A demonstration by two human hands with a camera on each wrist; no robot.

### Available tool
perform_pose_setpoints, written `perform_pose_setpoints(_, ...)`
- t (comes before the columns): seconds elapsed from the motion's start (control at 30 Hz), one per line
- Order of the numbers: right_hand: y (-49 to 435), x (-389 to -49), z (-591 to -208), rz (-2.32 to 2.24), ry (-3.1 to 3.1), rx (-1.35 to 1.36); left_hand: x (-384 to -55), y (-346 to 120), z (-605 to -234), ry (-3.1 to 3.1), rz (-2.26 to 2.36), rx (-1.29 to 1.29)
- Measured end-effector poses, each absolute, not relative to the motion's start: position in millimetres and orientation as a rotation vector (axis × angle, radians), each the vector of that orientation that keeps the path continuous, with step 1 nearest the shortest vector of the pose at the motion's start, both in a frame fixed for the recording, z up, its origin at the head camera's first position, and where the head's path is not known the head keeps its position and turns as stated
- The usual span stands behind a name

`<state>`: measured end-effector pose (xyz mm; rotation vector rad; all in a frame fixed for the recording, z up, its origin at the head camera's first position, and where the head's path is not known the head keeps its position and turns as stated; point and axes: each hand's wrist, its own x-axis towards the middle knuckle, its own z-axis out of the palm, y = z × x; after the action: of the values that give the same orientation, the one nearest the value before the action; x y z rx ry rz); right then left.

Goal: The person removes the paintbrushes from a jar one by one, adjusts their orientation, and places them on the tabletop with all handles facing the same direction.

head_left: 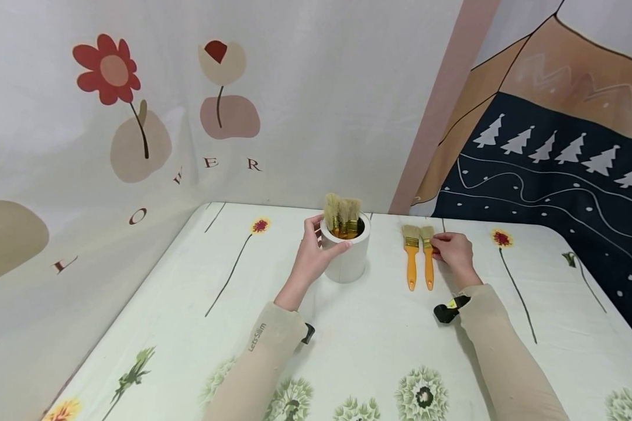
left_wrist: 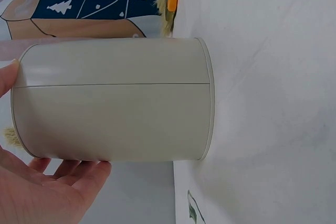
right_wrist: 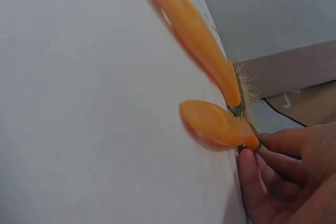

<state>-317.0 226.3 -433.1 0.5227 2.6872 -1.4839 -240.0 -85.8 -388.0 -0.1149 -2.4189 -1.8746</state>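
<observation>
A white cylindrical container point(head_left: 346, 262) stands on the table with several paintbrushes point(head_left: 342, 211) inside, bristles up. My left hand point(head_left: 313, 251) holds it near the rim, thumb on the near side and fingers on the far left. In the left wrist view the container's plain side point(left_wrist: 113, 98) fills the middle. To its right, two paintbrushes with orange handles lie side by side, the left one point(head_left: 411, 257) and the right one point(head_left: 429, 257), bristles pointing away from me. My right hand point(head_left: 455, 251) pinches the right paintbrush point(right_wrist: 218, 124) at its metal ferrule.
A white tablecloth point(head_left: 368, 327) printed with flowers covers the table. Behind it hangs a pale curtain point(head_left: 326, 105) with flower drawings, and a dark tree-patterned cloth point(head_left: 548, 181) is at the right. Black wrist devices point(head_left: 447, 310) sit at both cuffs.
</observation>
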Motion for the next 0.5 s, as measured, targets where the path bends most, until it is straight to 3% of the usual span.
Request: perform_pose_setpoints(0.5, 228.7, -316.4, -431.6, -1.341, 2.801, 0.456, -240.0, -86.1, -387.5, -2.433, -1.861, -0.107)
